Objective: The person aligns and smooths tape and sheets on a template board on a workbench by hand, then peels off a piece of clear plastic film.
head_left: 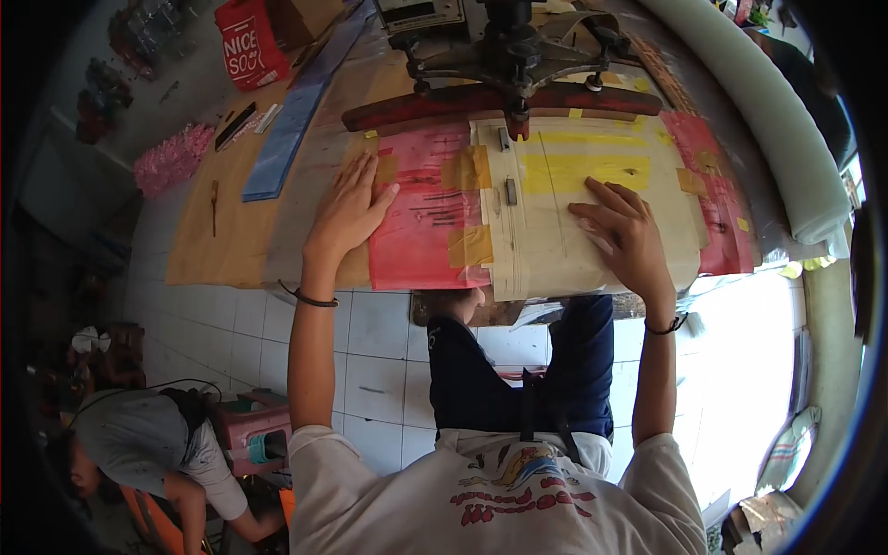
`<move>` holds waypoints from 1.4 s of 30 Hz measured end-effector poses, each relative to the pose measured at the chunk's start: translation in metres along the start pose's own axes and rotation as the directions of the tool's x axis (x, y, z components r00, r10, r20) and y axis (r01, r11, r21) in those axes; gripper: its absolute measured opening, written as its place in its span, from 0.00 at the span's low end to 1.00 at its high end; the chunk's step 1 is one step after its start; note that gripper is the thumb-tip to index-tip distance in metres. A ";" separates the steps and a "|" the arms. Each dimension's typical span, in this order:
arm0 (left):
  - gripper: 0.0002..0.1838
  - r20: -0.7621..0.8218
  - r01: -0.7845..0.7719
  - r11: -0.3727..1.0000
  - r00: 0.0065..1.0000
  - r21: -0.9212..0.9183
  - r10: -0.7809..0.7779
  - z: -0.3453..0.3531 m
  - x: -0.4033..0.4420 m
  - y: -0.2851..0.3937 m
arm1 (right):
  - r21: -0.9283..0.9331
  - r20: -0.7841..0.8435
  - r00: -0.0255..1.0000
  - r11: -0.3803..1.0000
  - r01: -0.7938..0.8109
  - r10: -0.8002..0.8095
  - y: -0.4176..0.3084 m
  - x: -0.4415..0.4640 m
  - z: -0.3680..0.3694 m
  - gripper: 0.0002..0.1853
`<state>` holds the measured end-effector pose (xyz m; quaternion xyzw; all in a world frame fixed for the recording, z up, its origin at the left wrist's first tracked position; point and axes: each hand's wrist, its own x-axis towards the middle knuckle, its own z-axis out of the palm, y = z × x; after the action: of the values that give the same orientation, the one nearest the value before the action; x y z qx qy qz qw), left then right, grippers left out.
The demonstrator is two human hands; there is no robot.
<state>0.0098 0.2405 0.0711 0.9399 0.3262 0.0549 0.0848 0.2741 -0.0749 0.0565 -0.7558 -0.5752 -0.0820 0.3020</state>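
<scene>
My left hand (pixel 347 208) lies flat with fingers stretched, at the left edge of a red sheet (pixel 421 240) fixed with brown tape. My right hand (pixel 624 231) rests on a cream sheet (pixel 592 254) with yellow strips, its fingers apart and slightly bent. Neither hand holds anything. Two small dark metal pieces sit on the cream sheet between the hands; one is a small block (pixel 511 191). Just beyond both hands hangs a black metal machine head (pixel 518 65) with a long reddish curved bar (pixel 416 106).
Blue folded strips (pixel 291 129), a thin brown tool (pixel 215 208) and a red bag (pixel 250 44) lie on the table's left. A white roll (pixel 768 120) runs along the right side. A person (pixel 148 435) bends over at lower left, beside a pink stool (pixel 254 430).
</scene>
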 end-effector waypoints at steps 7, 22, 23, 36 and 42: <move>0.39 -0.141 -0.104 0.995 0.985 0.007 0.104 0.024 0.006 -0.014 | -0.005 0.129 0.992 1.000 -0.007 0.008 0.007 0.005 -0.007 0.24; 0.36 -0.048 -0.047 0.998 0.998 0.036 0.048 0.019 0.005 -0.005 | -0.150 0.050 0.996 0.986 0.075 -0.068 0.013 0.016 0.002 0.31; 0.37 -0.057 -0.059 0.998 0.997 0.015 0.060 0.024 0.008 -0.015 | -0.110 0.050 0.995 0.990 0.089 -0.084 0.016 0.017 0.003 0.34; 0.42 -0.081 0.036 0.999 0.996 0.003 -0.036 0.019 -0.038 0.013 | -0.100 0.099 0.993 0.992 0.081 -0.071 0.023 0.015 0.010 0.37; 0.42 -0.079 0.093 0.994 0.993 0.050 -0.089 0.013 -0.076 0.040 | -0.104 0.103 0.992 0.991 0.084 -0.073 0.020 0.016 0.007 0.36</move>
<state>-0.0235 0.1601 0.0624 0.9232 0.3730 0.0780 0.0493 0.2961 -0.0614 0.0514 -0.7509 -0.6135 -0.0874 0.2282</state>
